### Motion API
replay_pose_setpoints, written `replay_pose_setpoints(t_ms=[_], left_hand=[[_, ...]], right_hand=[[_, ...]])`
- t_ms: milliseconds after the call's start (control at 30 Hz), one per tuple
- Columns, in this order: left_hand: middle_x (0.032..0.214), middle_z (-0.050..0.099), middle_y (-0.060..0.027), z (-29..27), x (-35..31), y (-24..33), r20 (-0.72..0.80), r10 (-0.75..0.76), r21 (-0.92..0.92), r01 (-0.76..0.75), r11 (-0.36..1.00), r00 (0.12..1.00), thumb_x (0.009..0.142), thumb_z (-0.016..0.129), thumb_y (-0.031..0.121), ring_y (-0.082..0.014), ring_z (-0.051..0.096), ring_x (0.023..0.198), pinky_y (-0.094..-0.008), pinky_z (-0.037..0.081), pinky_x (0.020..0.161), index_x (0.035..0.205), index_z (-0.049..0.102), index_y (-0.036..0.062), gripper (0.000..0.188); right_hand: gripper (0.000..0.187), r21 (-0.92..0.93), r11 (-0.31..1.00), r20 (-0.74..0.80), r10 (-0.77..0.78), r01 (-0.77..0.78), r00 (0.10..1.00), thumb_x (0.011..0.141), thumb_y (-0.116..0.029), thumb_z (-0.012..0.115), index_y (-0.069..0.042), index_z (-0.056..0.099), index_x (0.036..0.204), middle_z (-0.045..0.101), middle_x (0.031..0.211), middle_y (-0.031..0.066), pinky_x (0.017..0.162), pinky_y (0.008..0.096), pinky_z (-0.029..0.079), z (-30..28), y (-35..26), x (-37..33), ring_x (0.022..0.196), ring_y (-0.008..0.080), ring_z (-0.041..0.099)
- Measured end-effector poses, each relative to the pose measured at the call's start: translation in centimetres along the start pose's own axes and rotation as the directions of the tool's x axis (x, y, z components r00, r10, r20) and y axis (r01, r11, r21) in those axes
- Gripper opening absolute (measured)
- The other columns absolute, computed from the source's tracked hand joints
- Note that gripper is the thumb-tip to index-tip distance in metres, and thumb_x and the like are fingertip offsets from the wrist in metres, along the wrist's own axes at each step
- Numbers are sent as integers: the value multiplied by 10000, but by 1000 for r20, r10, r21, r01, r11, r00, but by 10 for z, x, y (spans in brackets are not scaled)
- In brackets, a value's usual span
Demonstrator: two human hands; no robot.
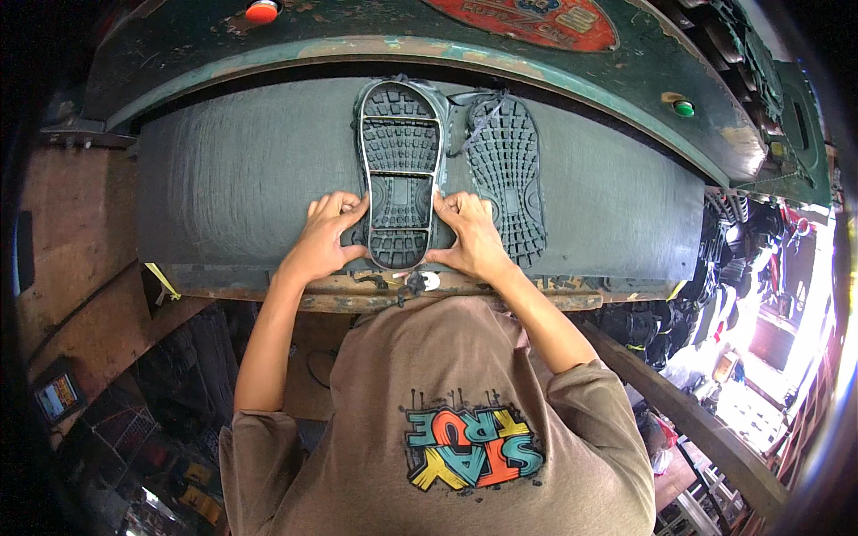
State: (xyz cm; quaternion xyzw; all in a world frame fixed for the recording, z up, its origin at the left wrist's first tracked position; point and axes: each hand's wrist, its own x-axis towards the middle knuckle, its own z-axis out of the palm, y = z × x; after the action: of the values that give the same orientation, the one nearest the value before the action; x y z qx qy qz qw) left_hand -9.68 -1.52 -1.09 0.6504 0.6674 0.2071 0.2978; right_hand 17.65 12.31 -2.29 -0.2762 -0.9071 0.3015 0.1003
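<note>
A sole-shaped metal cutting die (pixel 401 172) with several crossbars lies over a dark treaded rubber shoe sole (pixel 402 143). Some of the rubber shows outside the die's rim. My left hand (pixel 331 234) grips the die's lower left side, its thumb near the heel end and its fingers curled. On the opposite side, my right hand (pixel 467 234) holds it likewise, thumb by the heel. A second treaded sole (pixel 505 147) lies just right of the die, a thin strip of rubber linking the two at the toe end.
Both soles rest on a worn grey-green pad (pixel 241 170). Behind it rises a green machine beam (pixel 357 49) with a red button (pixel 262 12) and a green button (pixel 684 108). A wooden ledge (pixel 536 300) runs along the near edge. Dark pieces hang at the right.
</note>
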Motion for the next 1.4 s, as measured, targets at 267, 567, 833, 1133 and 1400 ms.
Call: replay_pose_setpoints(t_ms=[267,567,833,1133,1400], left_hand=[[1284,564,-87,9,-14,-2,1,-13,8,13,1000,1000,676,909,204,-271,511,1223,-396,366,1084,1523,553,88,926],[1345,561,-114,-18,-3,17,47,-98,-97,102,990,994,803,831,129,-304,509,1266,-420,382,1127,1568,492,88,838],[1171,656,-105,-99,-4,46,-443,-180,-368,4,930,878,950,674,10,-195,636,1053,-329,508,986,1501,574,64,563],[1303,641,-137,-211,90,61,-971,-126,-148,-95,984,205,1125,466,164,-204,591,1236,-367,435,1083,1501,503,23,403],[1613,344,-288,-242,218,25,-921,385,382,59,922,-57,1100,381,131,-411,311,1521,-512,248,1248,1571,373,-65,511]], right_hand=[[1071,-12,1000,45,7,-7,999,588,-367,957,-21,535,1510,556,1161,113,1011,416,365,9,-4,-7,1134,293,518],[1030,167,986,105,4,-22,994,692,-277,939,7,455,1556,587,1259,159,1089,439,371,-31,-10,-3,1215,330,535],[535,222,974,-371,119,-37,921,838,-186,846,-32,683,1324,668,1325,134,1112,407,443,-176,12,-10,1256,297,599],[482,-262,920,-941,-176,-292,289,960,-201,766,-2,643,1382,561,1455,202,1196,445,340,-343,113,41,1385,336,495],[692,-326,898,-943,-289,-297,162,1048,-410,595,-3,400,1573,254,1666,283,1257,556,203,-342,208,98,1553,447,238]])
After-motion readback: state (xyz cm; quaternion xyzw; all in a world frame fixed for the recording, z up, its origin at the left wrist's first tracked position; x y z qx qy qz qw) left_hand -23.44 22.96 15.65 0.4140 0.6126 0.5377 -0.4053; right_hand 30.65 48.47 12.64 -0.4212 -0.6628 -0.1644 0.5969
